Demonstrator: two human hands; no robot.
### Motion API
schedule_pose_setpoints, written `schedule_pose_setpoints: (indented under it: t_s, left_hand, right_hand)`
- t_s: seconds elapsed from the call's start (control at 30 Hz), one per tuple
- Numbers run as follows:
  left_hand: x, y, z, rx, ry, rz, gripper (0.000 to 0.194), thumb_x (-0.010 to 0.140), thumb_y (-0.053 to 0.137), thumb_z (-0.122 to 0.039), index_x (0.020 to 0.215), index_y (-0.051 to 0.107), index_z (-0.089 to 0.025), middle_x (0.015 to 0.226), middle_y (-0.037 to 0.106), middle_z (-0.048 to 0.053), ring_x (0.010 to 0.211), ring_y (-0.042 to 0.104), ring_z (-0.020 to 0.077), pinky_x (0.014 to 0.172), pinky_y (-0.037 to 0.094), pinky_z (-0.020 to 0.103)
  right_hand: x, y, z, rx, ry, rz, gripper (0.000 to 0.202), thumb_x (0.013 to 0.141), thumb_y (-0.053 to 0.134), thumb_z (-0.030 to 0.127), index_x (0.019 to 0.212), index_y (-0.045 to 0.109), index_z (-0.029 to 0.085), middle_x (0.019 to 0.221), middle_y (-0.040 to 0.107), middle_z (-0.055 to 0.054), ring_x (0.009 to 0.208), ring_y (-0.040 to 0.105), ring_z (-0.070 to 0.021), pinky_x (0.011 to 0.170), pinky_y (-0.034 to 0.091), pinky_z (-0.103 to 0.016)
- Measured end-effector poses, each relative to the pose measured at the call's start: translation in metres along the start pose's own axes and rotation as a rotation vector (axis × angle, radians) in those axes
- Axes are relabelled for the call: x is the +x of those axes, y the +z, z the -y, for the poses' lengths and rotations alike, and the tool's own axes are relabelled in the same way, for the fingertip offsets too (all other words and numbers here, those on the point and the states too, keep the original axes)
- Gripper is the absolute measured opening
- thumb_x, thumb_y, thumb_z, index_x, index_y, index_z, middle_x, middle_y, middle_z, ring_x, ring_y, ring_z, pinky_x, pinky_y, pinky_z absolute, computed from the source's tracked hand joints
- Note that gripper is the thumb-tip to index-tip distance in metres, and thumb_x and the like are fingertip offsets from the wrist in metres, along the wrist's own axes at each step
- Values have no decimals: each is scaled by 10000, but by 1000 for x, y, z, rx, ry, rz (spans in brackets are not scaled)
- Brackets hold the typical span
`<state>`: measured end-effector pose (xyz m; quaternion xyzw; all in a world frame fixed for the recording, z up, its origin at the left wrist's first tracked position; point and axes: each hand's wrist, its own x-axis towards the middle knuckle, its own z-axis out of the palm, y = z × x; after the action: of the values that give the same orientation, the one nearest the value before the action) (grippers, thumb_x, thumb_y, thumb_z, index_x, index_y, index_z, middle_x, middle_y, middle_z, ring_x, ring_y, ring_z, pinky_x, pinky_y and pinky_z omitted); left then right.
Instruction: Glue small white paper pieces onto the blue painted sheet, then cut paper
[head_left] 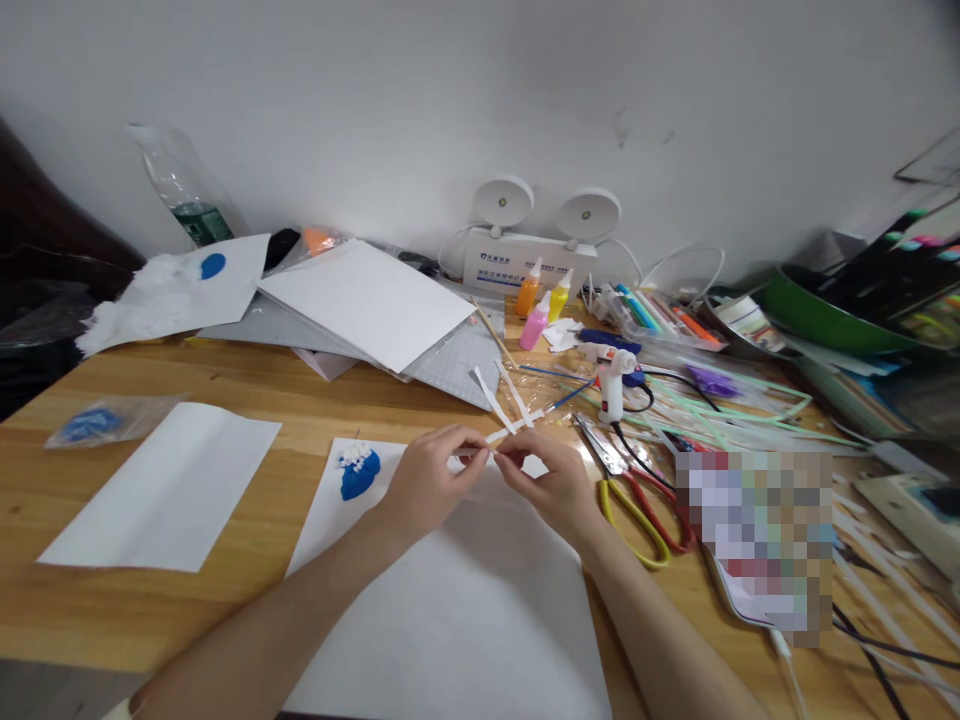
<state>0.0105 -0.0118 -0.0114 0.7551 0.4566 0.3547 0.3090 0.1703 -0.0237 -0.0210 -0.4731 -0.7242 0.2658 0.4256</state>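
Note:
Both hands meet over the top edge of a large white sheet (450,620) on the wooden table. Pinched in the fingers of my left hand (439,475) is a thin white strip (459,458). My right hand (551,480) touches the strip's other end with thumb and forefinger closed, their tips close to the left fingertips. Just beyond the hands lie several narrow white paper strips (491,400). A blue patch (360,476) with small white bits on it sits at the sheet's upper left corner.
Right of the hands lie scissors (634,510), a white glue gun (613,385) with its cord, and a pixelated phone (750,600). Paint bottles (535,322) stand behind. At the left are a folded white paper (161,490), a bag (94,424) and a plastic bottle (184,195).

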Motion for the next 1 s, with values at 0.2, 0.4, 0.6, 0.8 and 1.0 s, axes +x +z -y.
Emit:
schedule_pose_setpoints:
  t_s: [0.2, 0.4, 0.6, 0.8, 1.0]
  left_hand:
    - [0, 1, 0, 6, 10, -6, 76, 759, 501, -168, 772, 574, -183, 748, 639, 1, 699, 597, 126, 660, 472, 243]
    - [-1, 2, 0, -17, 35, 8, 113, 754, 489, -154, 814, 581, -179, 783, 651, 20, 721, 608, 138, 678, 484, 262]
    - [-1, 2, 2, -18, 53, 3, 139, 751, 483, -140, 836, 585, -178, 808, 654, 35, 732, 609, 146, 682, 491, 274]
    - [-1, 1, 3, -11, 46, 23, 129, 769, 481, -152, 838, 586, -181, 807, 646, 30, 737, 603, 142, 696, 489, 272]
    - [0, 1, 3, -25, 32, 42, 135, 779, 483, -165, 844, 601, -175, 814, 645, 35, 743, 599, 140, 705, 491, 269]
  right_hand:
    - [-2, 1, 0, 18, -22, 31, 48, 763, 530, 177, 752, 575, 187, 641, 577, -6, 574, 530, -115, 552, 437, -230]
    - [-2, 1, -1, 2, -32, 27, 64, 774, 525, 193, 770, 589, 192, 648, 589, -9, 580, 540, -120, 555, 440, -233]
    - [-1, 0, -1, -19, -54, 6, 79, 776, 529, 193, 776, 608, 197, 652, 607, -12, 574, 549, -120, 550, 446, -236]
    - [0, 1, -2, -14, -13, -35, 46, 757, 575, 198, 754, 621, 195, 634, 618, -15, 553, 547, -121, 534, 448, -237]
    - [-1, 1, -1, -26, -51, -44, 90, 761, 565, 170, 800, 644, 191, 679, 630, -33, 591, 564, -132, 557, 458, -248]
